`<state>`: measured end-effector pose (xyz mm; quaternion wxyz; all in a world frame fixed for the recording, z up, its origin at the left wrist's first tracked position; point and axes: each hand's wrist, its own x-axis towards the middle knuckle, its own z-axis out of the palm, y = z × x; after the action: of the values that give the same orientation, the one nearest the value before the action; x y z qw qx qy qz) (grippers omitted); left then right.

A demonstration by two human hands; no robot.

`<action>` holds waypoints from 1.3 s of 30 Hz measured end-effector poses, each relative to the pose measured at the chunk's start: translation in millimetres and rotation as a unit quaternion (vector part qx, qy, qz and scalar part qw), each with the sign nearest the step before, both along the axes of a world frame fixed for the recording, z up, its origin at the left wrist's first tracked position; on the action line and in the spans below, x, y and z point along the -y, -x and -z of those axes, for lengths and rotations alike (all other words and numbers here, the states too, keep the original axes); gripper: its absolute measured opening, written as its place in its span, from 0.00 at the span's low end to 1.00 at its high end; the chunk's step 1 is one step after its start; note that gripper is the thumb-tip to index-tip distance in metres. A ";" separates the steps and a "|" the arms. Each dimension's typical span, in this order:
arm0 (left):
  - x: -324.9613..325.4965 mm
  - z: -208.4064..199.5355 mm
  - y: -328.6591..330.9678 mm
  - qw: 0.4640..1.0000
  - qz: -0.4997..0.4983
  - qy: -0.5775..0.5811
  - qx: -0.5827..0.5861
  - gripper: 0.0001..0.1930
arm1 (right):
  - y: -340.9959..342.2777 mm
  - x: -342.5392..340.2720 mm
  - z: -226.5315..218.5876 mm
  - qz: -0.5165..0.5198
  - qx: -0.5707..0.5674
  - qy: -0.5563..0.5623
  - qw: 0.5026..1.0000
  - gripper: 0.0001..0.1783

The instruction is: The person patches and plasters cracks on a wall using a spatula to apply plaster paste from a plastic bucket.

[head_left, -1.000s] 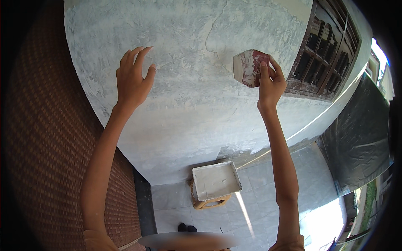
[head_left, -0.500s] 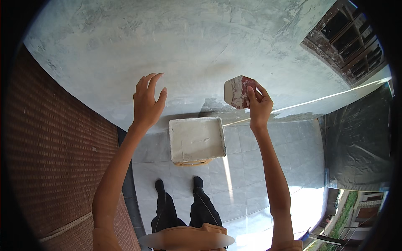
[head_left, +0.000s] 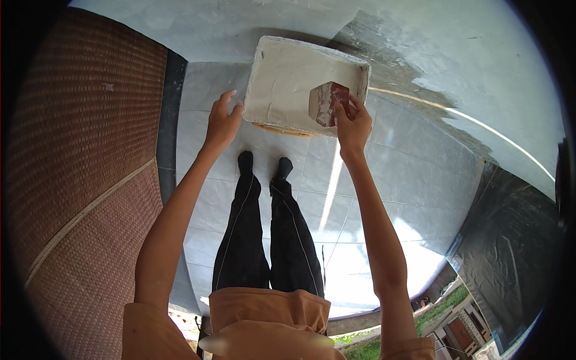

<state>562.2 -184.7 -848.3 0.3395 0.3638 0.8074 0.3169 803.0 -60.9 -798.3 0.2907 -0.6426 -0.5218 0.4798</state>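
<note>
My right hand (head_left: 353, 125) grips a scraper (head_left: 329, 104), a flat plate with cut corners, red-brown and smeared with pale plaster. It hangs over the right part of a rectangular tray (head_left: 257, 90), whose inside is coated with whitish plaster. Whether the scraper touches the plaster, I cannot tell. Beside the tray's left edge is my left hand (head_left: 223, 125), holding nothing, its thumb and fingers apart. The tray rests on something yellowish (head_left: 285, 129), mostly hidden beneath it.
Ahead rises a plastered wall (head_left: 510, 66) with a darker damp patch (head_left: 384, 51) low down. A woven brown panel (head_left: 90, 120) stands at the left. Grey tiles (head_left: 396, 174) cover the floor, and a black sheet (head_left: 510, 234) hangs at the right.
My view has tipped down toward the floor, and the tray appears higher in it. The scraper in my right hand has come from in front of the wall to over the tray.
</note>
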 end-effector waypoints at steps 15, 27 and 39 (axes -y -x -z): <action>25.7 122.5 -26.1 0.939 -0.121 0.040 0.320 0.26 | 93.3 35.5 99.5 -0.244 0.116 -0.198 0.942 0.12; 22.3 119.0 -30.6 0.901 -0.146 0.024 0.409 0.34 | 138.5 -62.0 151.7 -0.266 0.164 -0.431 0.847 0.14; 30.0 122.9 -27.4 0.894 -0.149 0.039 0.420 0.36 | 106.8 46.3 144.7 -0.297 0.151 -0.370 0.867 0.20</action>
<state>589.5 -214.7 -971.2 0.6097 0.0584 0.6462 0.4552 696.2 -107.2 -943.0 0.2691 -0.3670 -0.8647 0.2124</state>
